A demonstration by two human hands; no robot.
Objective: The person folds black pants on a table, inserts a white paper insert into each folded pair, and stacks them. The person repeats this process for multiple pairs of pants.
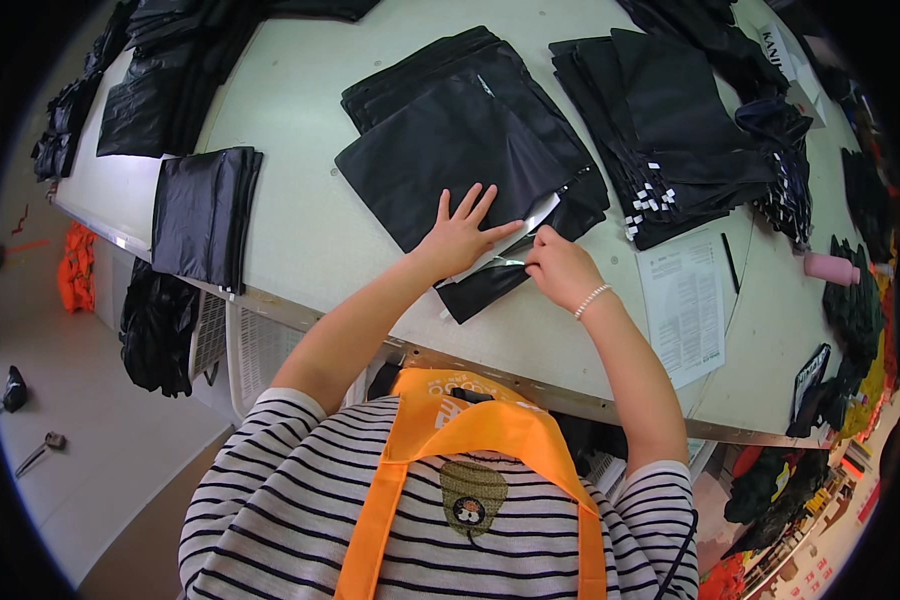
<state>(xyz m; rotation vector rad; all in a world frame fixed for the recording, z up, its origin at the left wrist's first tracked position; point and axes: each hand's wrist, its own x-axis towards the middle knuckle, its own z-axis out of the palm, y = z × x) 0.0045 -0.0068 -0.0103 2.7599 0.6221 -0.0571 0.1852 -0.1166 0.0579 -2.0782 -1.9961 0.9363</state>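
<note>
A flat black fabric piece (440, 150) lies on top of a stack of similar black pieces (422, 72) in front of me. Its near right corner is turned back and shows a pale, shiny underside (542, 212). My left hand (458, 238) presses down on the piece's near edge, fingers spread. Just to the right, my right hand (562, 268) is closed in a pinch at the folded edge. A thin silvery sliver (510, 262) reaches left from its fingertips; whether it is a tool or the underside, I cannot tell. A black flap (482, 292) hangs toward me below both hands.
A black stack with white tags (660, 120) lies to the right, beside a printed sheet (685, 310) and a black pen (730, 262). Farther right is a pink thread cone (832, 268). Folded black pieces (205, 215) sit at the left table edge.
</note>
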